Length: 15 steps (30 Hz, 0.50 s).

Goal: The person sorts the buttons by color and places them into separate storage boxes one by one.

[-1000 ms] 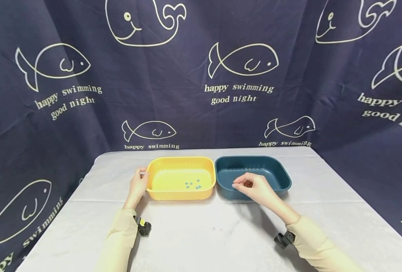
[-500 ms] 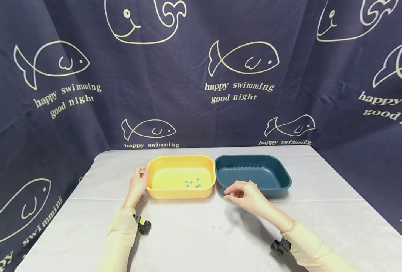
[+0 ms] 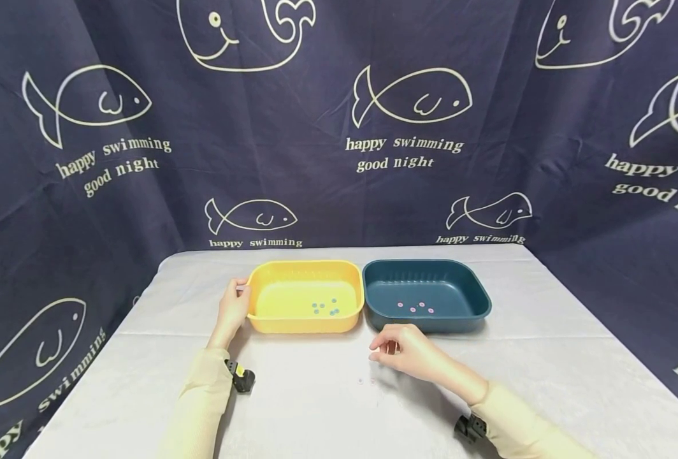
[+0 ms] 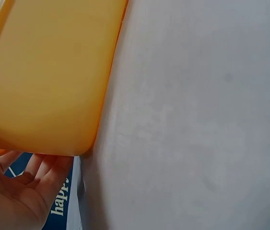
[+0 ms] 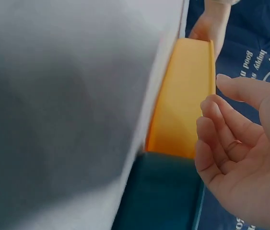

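Observation:
My left hand [image 3: 234,308] rests its fingers against the outer left end of the yellow bin [image 3: 304,326]. In the left wrist view the fingers [image 4: 54,178] reach up to the end wall, their tips partly hidden under it. My right hand [image 3: 408,349] is just in front of the teal bin [image 3: 454,324], thumb and forefinger apart with nothing between them. Just left of and below its fingertips lie a small round whitish piece [image 3: 360,381] and a small pinkish piece [image 3: 373,382]. Several small blue discs [image 3: 322,306] lie in the yellow bin, and several pink ones [image 3: 413,310] in the teal bin.
Both bins stand side by side, ends meeting, toward the back of a table covered in pale cloth [image 3: 310,408]. A dark blue curtain [image 3: 327,127] with white fish drawings hangs behind the table and along both sides.
My right hand has moved from over the teal bin toward me and slightly left, its thumb and forefinger parting. The pink discs in that bin now show. My left hand has stayed put.

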### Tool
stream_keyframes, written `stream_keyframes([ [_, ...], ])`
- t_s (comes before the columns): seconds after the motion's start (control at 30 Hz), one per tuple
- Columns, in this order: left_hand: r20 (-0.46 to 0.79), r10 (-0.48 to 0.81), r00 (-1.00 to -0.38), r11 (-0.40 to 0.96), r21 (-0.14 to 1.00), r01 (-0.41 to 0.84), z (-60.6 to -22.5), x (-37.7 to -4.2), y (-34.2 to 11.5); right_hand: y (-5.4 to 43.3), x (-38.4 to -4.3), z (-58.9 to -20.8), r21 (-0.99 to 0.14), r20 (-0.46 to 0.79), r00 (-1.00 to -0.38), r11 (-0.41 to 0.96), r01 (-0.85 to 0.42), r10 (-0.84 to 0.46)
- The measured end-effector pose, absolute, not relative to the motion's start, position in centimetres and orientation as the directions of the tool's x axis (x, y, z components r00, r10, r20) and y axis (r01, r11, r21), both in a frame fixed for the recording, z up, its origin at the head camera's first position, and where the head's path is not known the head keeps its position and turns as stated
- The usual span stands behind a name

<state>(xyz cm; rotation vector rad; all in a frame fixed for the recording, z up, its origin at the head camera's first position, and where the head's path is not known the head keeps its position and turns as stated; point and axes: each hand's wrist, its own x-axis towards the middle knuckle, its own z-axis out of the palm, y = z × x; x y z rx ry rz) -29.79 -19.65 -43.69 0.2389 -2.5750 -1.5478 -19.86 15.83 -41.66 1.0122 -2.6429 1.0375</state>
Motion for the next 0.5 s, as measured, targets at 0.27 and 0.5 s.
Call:
stream_keyframes([
  [0.27, 0.024, -0.197, -0.98, 0.463, 0.884, -0.071, -43.83, -29.72, -19.69, 15.59, -19.08, -42.35, -0.542, 0.302, -0.748, 0.539, -0.645, -0.591],
  [0.5, 0.024, -0.194, -0.981, 0.447, 0.892, -0.067, -43.82, -29.68, -19.66, 15.39, -18.81, -42.61, -0.512, 0.23, -0.745, 0.573, -0.64, -0.627],
])
